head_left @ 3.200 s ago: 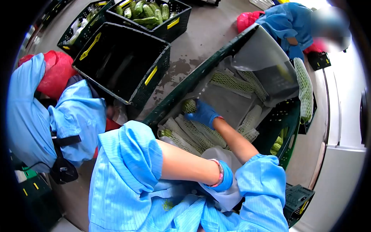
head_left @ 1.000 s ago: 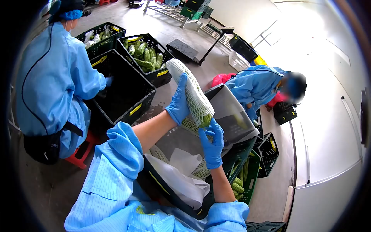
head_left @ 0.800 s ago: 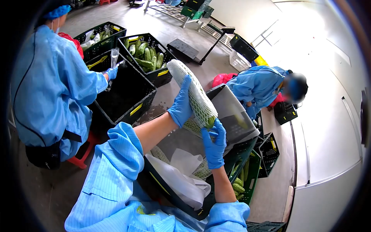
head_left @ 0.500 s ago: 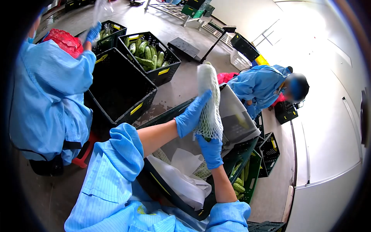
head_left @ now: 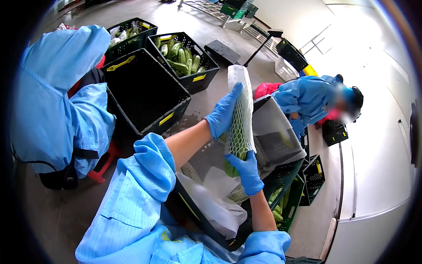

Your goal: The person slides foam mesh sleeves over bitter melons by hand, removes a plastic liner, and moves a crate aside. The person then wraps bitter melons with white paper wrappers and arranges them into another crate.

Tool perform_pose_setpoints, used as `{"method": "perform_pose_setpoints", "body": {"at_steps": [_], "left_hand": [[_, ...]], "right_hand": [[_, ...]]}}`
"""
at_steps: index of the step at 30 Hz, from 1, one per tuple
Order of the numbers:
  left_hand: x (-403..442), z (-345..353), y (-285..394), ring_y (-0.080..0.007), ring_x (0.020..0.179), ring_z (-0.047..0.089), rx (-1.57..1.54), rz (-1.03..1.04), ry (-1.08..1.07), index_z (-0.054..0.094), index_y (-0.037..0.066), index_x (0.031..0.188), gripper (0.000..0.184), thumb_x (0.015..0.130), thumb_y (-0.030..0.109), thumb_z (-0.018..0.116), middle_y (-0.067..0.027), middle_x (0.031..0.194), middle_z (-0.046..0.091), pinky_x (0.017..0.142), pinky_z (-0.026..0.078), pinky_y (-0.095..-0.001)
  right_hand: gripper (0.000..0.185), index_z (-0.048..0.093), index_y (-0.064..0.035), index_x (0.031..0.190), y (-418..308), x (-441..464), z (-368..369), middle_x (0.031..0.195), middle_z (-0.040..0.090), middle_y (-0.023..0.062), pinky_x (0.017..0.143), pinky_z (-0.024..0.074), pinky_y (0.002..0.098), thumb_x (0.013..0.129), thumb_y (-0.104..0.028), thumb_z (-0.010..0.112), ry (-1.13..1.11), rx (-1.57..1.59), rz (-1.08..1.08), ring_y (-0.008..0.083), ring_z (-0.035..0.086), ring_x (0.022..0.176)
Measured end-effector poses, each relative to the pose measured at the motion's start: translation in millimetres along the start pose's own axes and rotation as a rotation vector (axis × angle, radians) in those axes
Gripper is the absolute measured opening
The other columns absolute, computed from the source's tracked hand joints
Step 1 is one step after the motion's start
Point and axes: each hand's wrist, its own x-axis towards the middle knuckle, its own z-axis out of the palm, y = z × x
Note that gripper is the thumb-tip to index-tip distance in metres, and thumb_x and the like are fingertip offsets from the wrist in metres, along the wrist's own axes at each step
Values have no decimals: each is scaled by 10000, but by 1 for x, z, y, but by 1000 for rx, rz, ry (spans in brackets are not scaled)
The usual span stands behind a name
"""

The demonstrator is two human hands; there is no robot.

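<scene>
A long green gourd (head_left: 231, 169) stands nearly upright before me inside a white foam net sleeve (head_left: 242, 110), its lower end bare. My left hand (head_left: 224, 112), in a blue glove, is closed around the upper part of the sleeve; its thumb is mostly hidden. Lower down, my gloved right hand (head_left: 247, 172) grips the gourd at the sleeve's bottom edge. Beneath both hands is a dark crate (head_left: 193, 215) lined with white sheeting (head_left: 206, 198), in which other netted pieces (head_left: 239, 193) lie.
Left of me a person in a blue smock (head_left: 57, 110) bends by a large black crate (head_left: 165, 119). Beyond stands a crate of green gourds (head_left: 193, 79). Another person (head_left: 307, 99) works ahead on the right. A green crate (head_left: 296, 202) with more gourds stands at my right.
The sleeve now sits higher, uncovering the gourd's lower end, and my right hand has shifted slightly down. The person on the left has lowered the raised arm and bent forward.
</scene>
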Motion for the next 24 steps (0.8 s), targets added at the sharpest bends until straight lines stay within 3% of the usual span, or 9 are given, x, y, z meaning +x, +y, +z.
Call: {"method": "perform_pose_setpoints", "body": {"at_steps": [3, 6, 10, 15, 19, 20, 22, 24], "left_hand": [[4, -9, 9, -197, 705, 649, -79, 47, 5, 625, 88, 1060, 466, 923, 530, 577, -74, 839, 663, 671, 560, -346], [15, -23, 13, -213, 716, 656, -131, 67, 49, 624, 79, 1067, 442, 938, 498, 565, -87, 879, 678, 688, 564, -361], [23, -39, 28, -273, 751, 661, -243, 92, 184, 616, 56, 1096, 383, 984, 403, 497, -127, 920, 680, 736, 566, -423], [44, -96, 41, -310, 890, 646, -379, 238, 51, 590, 60, 1161, 369, 1006, 368, 458, -145, 1032, 660, 863, 528, -482], [41, -92, 62, -345, 1106, 583, -403, 401, 285, 505, 77, 1339, 482, 1010, 417, 413, -154, 1255, 588, 1007, 448, -512], [40, -96, 66, -350, 1160, 548, -422, 420, 253, 480, 83, 1366, 501, 1010, 426, 398, -155, 1312, 552, 1050, 405, -515], [35, -92, 73, -351, 1216, 507, -458, 454, 322, 454, 86, 1392, 517, 1011, 429, 386, -153, 1360, 516, 1082, 367, -512], [37, -101, 75, -351, 1220, 500, -503, 463, 336, 454, 95, 1393, 520, 1012, 439, 375, -147, 1370, 510, 1084, 362, -499]], "right_hand": [[650, 437, -19, 1385, -12, -7, -7, 1177, 620, 81, 881, 507, 332, 809, -120, 721, -112, 235, 93, 174, 622, 1006], [596, 464, -42, 1358, -8, -10, -10, 1121, 622, 117, 795, 543, 346, 867, -322, 653, -219, 400, 59, 229, 654, 892], [729, 400, -58, 1439, -13, -15, -12, 1274, 575, 210, 635, 543, 346, 910, -547, 513, -403, 561, 199, 266, 656, 831], [766, 332, -37, 1475, -1, -12, -14, 1329, 534, 249, 598, 537, 363, 909, -522, 506, -621, 817, 165, 292, 657, 803], [768, 327, -17, 1473, -1, -14, -14, 1293, 548, 282, 571, 540, 366, 908, -503, 514, -711, 865, 128, 303, 664, 768], [784, 318, -23, 1477, -4, -15, -12, 1263, 557, 285, 546, 541, 371, 898, -513, 517, -666, 828, 128, 308, 663, 733], [817, 300, -34, 1485, -11, -20, -5, 1203, 574, 292, 495, 544, 380, 878, -532, 523, -581, 754, 128, 319, 662, 665], [811, 336, -23, 1466, -11, -22, -6, 1202, 575, 291, 529, 556, 391, 844, -492, 560, -600, 754, 140, 329, 669, 710]]}}
